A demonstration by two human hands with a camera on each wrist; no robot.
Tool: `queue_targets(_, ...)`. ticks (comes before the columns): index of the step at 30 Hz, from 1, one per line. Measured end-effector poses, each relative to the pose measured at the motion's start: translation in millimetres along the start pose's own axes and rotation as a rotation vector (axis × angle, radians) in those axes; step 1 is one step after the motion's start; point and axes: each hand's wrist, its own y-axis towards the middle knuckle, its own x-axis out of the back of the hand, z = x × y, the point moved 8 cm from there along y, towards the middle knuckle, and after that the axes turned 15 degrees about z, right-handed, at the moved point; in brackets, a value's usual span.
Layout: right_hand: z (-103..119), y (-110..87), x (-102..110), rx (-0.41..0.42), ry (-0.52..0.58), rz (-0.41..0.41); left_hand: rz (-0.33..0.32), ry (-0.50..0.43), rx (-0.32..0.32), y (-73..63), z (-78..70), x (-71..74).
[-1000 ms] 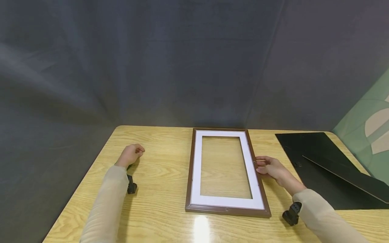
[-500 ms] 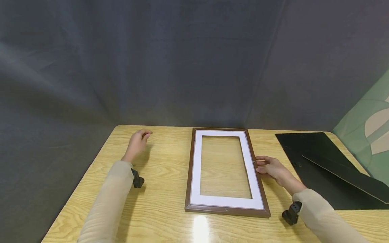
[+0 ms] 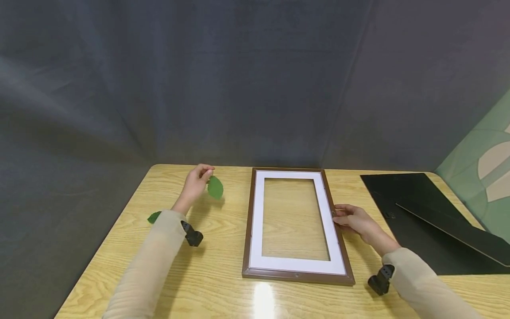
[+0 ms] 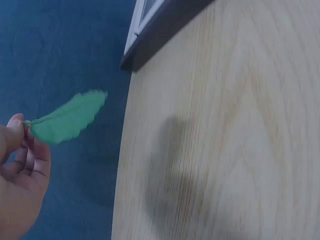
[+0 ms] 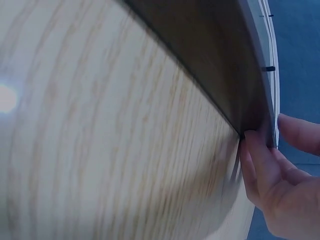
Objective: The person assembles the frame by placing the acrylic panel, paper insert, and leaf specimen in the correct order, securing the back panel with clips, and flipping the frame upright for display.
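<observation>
In the head view, a brown picture frame lies on the wooden table with a white mat inside it. My left hand is raised to the left of the frame and pinches a green leaf by its stem. The leaf's toothed edge points away from the fingertips in the left wrist view. My right hand holds the frame's right side, fingers against the outer wall and thumb at the top edge, as the right wrist view shows. A second leaf peeks out beside the left sleeve, partly hidden.
On the right lies a black backing board with its stand flap lifted at an angle. A dark curtain hangs behind the table. Green patterned cloth is at the far right.
My left hand has moved away from me and to the right, and a leaf now shows in its fingers. The second leaf has come into view. My right hand stays at the frame, its thumb slightly shifted.
</observation>
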Motion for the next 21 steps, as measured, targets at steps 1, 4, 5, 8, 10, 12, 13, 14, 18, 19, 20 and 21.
queue_targets(1,0.2,0.0,-0.1,-0.001,-0.008,-0.004,0.006,-0.022,-0.003,0.3,-1.2,-2.2)
queue_targets(4,0.3,-0.3,-0.3,-0.006,-0.029,-0.013,0.027,-0.078,-0.004,0.7,-3.5,-8.7)
queue_targets(5,0.5,-0.2,-0.7,-0.005,-0.033,-0.011,0.033,-0.093,-0.006,1.1,-4.2,-10.6)
queue_targets(8,1.1,0.0,-1.7,-0.003,-0.049,-0.009,0.044,-0.143,0.0,1.6,-4.5,-15.2)
queue_targets(10,1.5,0.3,-2.0,-0.005,-0.06,-0.009,0.051,-0.172,-0.004,2.2,-4.8,-18.0)
queue_targets(12,2.3,0.4,-2.1,-0.006,-0.078,-0.011,0.058,-0.204,-0.011,2.8,-5.3,-20.9)
queue_targets(13,2.6,0.4,-2.0,-0.006,-0.081,-0.012,0.061,-0.213,-0.017,3.0,-5.9,-22.4)
queue_targets(14,2.9,0.4,-2.0,-0.006,-0.086,-0.014,0.065,-0.222,-0.019,3.2,-6.4,-24.1)
queue_targets(18,4.0,1.3,-2.1,0.003,-0.088,-0.016,0.074,-0.253,-0.014,2.7,-8.4,-30.4)
queue_targets(19,4.0,1.7,-2.2,0.007,-0.085,-0.015,0.077,-0.258,-0.013,2.4,-9.2,-32.0)
queue_targets(20,4.0,1.9,-2.3,0.013,-0.085,-0.014,0.081,-0.269,-0.01,1.9,-9.8,-33.8)
queue_targets(21,4.0,2.1,-2.4,0.017,-0.081,-0.014,0.084,-0.276,-0.008,1.5,-10.5,-35.5)
